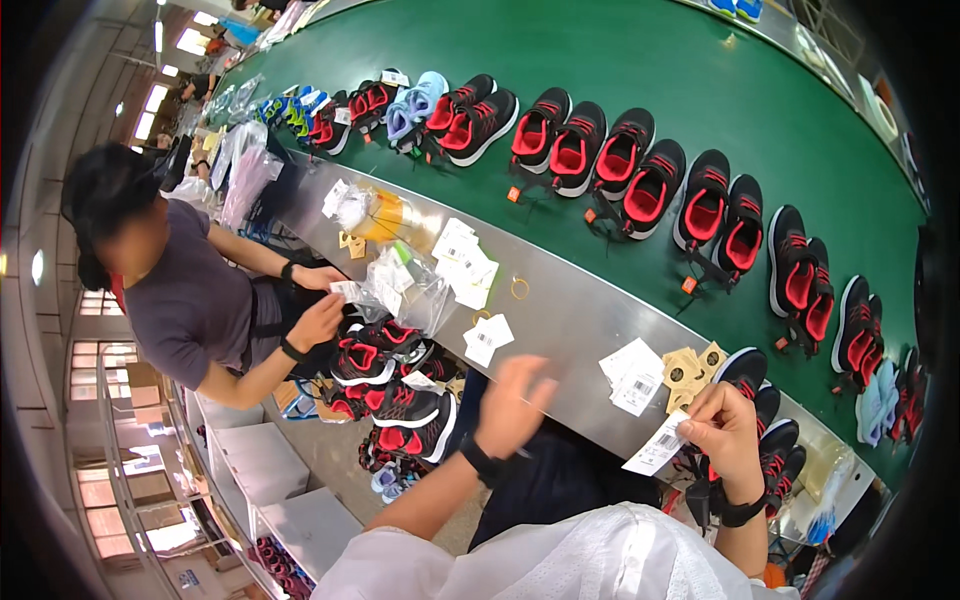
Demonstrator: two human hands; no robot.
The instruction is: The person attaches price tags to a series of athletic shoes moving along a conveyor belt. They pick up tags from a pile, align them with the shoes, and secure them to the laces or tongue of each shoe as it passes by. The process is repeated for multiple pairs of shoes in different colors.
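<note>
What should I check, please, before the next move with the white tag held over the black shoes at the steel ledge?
1. Right hand grips the white tag: ok, pinched between fingers.
2. Left hand free: cannot tell, blurred in motion.
3. Black shoes within reach: ok, directly under the right hand.
4. Spare tags on the steel ledge: ok, a small pile beside the hand.
5. Co-worker's hands apart from ours: ok, busy farther left.
</note>
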